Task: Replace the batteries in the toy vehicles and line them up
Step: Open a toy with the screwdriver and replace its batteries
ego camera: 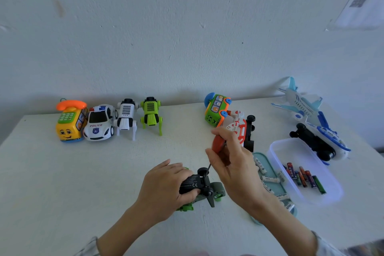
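Note:
My left hand (164,189) grips an upturned green-grey toy vehicle (216,191) near the table's front, its black underside facing up. My right hand (234,164) holds a screwdriver with a red-orange handle (218,144), its thin shaft pointing down onto the toy's underside. Along the back left stand a yellow phone car (69,122), a white police car (99,123), a white robot dog (126,118) and a green robot dog (151,115) in a row.
At the back right lie a green bus toy (216,112), a red-white vehicle on its side (241,129) and two blue-white planes (299,102), (324,139). A clear tub (276,147) holds several coloured batteries; a teal lid (257,155) carries white batteries.

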Demonstrator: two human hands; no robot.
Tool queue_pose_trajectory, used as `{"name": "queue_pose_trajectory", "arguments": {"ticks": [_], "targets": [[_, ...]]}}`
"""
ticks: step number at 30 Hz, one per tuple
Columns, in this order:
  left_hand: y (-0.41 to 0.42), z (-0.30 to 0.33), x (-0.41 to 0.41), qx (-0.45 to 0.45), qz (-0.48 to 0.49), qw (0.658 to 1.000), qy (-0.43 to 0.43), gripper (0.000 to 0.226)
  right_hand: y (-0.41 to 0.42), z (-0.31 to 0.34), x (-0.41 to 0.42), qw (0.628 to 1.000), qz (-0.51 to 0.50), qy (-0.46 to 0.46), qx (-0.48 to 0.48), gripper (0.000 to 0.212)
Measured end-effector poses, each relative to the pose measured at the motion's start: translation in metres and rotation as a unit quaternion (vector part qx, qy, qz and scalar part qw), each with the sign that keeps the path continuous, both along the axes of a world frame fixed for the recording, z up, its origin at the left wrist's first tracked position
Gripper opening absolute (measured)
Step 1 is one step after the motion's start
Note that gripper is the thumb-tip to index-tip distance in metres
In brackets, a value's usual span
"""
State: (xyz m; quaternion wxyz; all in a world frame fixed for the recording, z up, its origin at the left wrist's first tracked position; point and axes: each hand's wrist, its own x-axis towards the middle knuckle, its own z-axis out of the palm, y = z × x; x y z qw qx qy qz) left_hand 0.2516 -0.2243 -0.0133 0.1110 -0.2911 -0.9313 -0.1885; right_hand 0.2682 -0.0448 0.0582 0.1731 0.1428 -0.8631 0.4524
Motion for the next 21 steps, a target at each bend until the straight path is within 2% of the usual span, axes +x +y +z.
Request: {"name": "queue_pose_trajectory", "arguments": {"ticks": [4,11,17,21], "targets": [[0.0,0.0,0.0,-0.004,0.001,1.0,0.0,0.037,-0.002,-0.001,-0.002,1.0,-0.006,-0.007,-0.001,0.04],[0.0,-0.001,-0.001,0.007,-0.003,1.0,-0.007,0.035,0.004,-0.011,-0.004,0.987,-0.071,-0.044,-0.138,0.043],[-0.001,-0.001,-0.001,0.011,-0.011,1.0,-0.006,0.04,0.019,-0.026,-0.003,0.924,-0.158,-0.134,-0.322,0.031],[-0.001,0.001,-0.001,0.02,-0.018,0.999,-0.019,0.038,0.027,-0.039,-0.001,0.888,-0.186,-0.17,-0.384,0.025]]}}
